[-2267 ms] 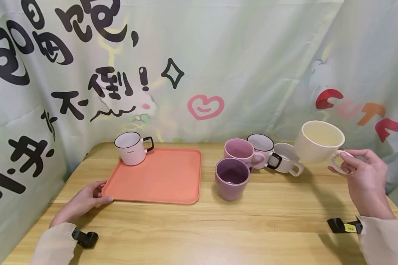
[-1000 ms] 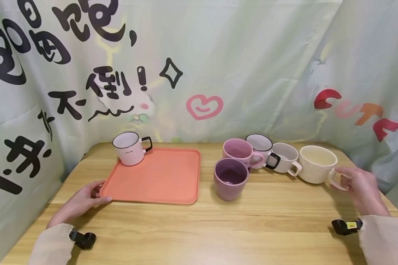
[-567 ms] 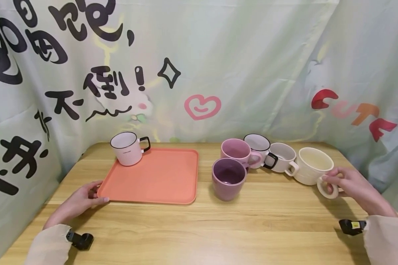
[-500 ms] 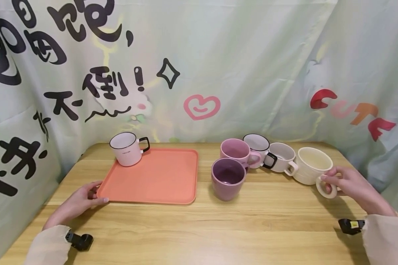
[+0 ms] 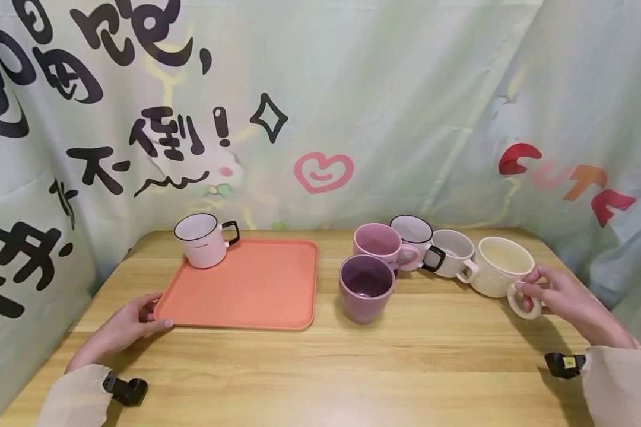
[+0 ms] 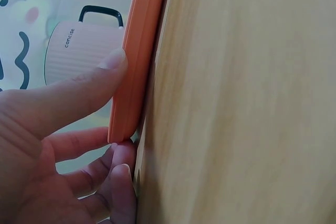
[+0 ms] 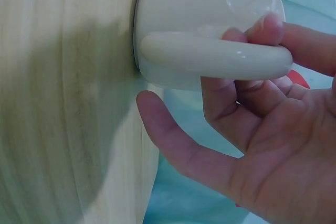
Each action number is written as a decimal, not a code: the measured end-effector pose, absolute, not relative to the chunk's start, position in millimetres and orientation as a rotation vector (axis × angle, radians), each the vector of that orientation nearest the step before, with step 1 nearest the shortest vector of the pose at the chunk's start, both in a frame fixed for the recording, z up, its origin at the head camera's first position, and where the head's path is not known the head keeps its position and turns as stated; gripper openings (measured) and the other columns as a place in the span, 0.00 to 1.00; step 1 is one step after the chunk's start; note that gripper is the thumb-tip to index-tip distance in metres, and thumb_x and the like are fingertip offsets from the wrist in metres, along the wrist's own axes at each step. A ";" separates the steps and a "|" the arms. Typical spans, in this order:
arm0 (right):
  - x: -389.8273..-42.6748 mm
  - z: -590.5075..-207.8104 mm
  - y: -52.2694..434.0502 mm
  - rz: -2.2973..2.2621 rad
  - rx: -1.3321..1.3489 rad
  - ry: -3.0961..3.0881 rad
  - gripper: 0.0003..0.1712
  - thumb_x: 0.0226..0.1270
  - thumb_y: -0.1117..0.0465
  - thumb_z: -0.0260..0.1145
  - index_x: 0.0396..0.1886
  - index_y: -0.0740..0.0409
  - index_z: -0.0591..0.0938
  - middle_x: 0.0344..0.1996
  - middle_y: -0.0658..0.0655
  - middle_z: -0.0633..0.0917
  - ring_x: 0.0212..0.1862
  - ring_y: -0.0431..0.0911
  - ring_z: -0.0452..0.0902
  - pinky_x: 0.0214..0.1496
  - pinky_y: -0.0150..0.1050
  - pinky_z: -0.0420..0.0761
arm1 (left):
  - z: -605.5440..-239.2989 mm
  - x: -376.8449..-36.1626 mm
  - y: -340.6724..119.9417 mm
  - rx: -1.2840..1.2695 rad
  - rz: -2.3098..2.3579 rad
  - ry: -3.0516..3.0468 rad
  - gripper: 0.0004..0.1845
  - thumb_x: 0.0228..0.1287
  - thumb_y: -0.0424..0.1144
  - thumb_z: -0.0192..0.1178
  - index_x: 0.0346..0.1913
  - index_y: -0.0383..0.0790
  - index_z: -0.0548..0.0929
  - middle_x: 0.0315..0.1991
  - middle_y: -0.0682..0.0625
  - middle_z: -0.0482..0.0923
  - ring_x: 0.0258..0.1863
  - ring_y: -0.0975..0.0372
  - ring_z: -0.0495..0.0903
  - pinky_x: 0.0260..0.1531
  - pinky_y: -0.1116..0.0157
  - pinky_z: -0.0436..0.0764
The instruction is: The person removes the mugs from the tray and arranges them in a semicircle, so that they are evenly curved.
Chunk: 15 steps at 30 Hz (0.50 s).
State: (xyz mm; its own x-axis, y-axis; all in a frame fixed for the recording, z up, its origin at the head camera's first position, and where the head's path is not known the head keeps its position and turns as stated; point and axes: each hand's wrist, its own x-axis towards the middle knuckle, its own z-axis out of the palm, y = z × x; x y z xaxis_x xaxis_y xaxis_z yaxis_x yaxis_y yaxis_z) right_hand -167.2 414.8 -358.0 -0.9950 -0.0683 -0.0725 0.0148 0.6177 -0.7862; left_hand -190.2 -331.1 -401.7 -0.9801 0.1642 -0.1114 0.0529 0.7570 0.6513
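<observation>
In the head view my right hand [image 5: 568,305] grips the handle of a cream mug [image 5: 492,280], which stands upright on the table at the right end of a group of mugs. The right wrist view shows thumb and fingers around the pale handle [image 7: 215,56], with the little finger stretched away from it. My left hand [image 5: 120,332] holds the near left corner of an orange tray [image 5: 256,296]. Seen from the left wrist, the thumb lies on the rim and the fingers curl against the corner. A white mug with black rim and handle [image 5: 204,252] stands at the tray's back left corner.
Left of the cream mug stand a greyish-white mug [image 5: 450,261], a white black-rimmed mug [image 5: 410,228], a pink mug [image 5: 374,242] and a purple mug [image 5: 364,305], close together. A printed curtain [image 5: 406,118] hangs behind the wooden table [image 5: 320,373].
My right hand has lowered the cream mug from the air onto the table. Its handle has since turned toward me. My left hand keeps its hold on the tray corner.
</observation>
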 end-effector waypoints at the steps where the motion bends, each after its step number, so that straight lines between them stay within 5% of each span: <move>1: -167.0 -358.5 414.2 -1.328 -0.038 2.745 0.08 0.80 0.69 0.52 0.36 0.68 0.68 0.22 0.54 0.77 0.27 0.40 0.74 0.29 0.36 0.75 | -402.1 -189.8 -331.2 0.171 1.033 2.789 0.41 0.66 0.37 0.70 0.68 0.12 0.59 0.47 0.36 0.78 0.42 0.53 0.76 0.35 0.65 0.75; 15: -167.4 -363.2 408.2 -1.399 0.015 2.733 0.09 0.79 0.69 0.53 0.34 0.66 0.67 0.20 0.52 0.77 0.25 0.38 0.74 0.27 0.34 0.76 | -403.6 -190.7 -331.7 0.135 1.048 2.756 0.43 0.66 0.39 0.70 0.69 0.12 0.58 0.48 0.35 0.80 0.44 0.52 0.78 0.38 0.65 0.77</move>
